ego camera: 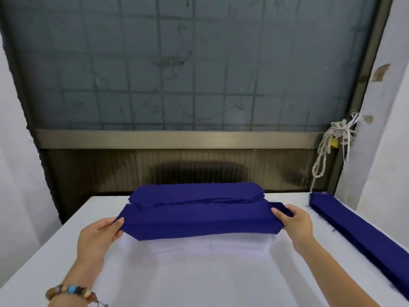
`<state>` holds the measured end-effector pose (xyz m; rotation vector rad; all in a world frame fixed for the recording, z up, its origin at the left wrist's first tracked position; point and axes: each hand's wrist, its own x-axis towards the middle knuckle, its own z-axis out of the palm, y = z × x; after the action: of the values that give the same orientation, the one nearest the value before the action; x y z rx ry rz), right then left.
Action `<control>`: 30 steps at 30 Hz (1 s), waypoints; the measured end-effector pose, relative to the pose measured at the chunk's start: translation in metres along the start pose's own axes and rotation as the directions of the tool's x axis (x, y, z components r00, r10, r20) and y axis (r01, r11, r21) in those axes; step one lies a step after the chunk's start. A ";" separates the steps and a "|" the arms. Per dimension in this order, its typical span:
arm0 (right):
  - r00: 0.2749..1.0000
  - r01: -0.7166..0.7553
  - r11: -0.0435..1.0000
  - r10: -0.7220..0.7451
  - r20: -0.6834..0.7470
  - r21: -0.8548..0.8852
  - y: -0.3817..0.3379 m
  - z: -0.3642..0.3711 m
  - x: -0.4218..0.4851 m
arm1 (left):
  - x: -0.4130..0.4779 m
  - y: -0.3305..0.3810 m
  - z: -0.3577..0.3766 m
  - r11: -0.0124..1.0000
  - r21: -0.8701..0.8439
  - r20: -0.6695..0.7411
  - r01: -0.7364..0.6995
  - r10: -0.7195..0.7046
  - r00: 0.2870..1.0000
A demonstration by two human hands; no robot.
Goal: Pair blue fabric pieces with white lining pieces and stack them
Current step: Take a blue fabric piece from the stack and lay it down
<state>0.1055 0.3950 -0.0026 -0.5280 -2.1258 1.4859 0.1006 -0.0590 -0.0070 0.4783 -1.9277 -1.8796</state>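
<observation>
The left hand (pixel 99 232) pinches the left end of a blue fabric piece (pixel 199 222), thumb on top and fingers curled beneath; the right hand (pixel 295 222) grips the right end the same way. The piece is stretched flat between them over the middle of the table (pixel 55 251); whether it rests on anything or hangs just above cannot be told. Its near edge overlaps a stack of white lining pieces (pixel 210 249). Just behind it, at the table's far edge, lies a pile of blue pieces (pixel 194 192). A long pile of blue strips (pixel 358 235) runs along the right edge from the far right corner. A beaded bracelet (pixel 70 293) circles the left wrist; a knotted rope (pixel 324 151) hangs beside the window frame (pixel 177 139).
</observation>
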 end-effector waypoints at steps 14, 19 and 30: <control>0.955 0.239 0.938 -0.181 0.233 -0.252 0.048 -0.027 -0.078 | -0.060 -0.057 -0.055 0.923 0.371 0.143 -0.102 0.052 0.988; 0.949 0.247 0.944 -0.191 0.250 -0.217 0.049 -0.025 -0.080 | -0.065 -0.056 -0.051 0.883 0.434 0.142 -0.181 0.131 0.981; 0.963 0.200 0.923 -0.123 0.241 -0.330 0.049 -0.024 -0.081 | -0.065 -0.061 -0.052 0.829 0.477 0.132 -0.291 0.260 0.957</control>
<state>0.1869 0.3831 -0.0559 -0.3095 -2.5606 1.1176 0.1812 -0.0728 -0.0703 0.2618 -2.3777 -1.2245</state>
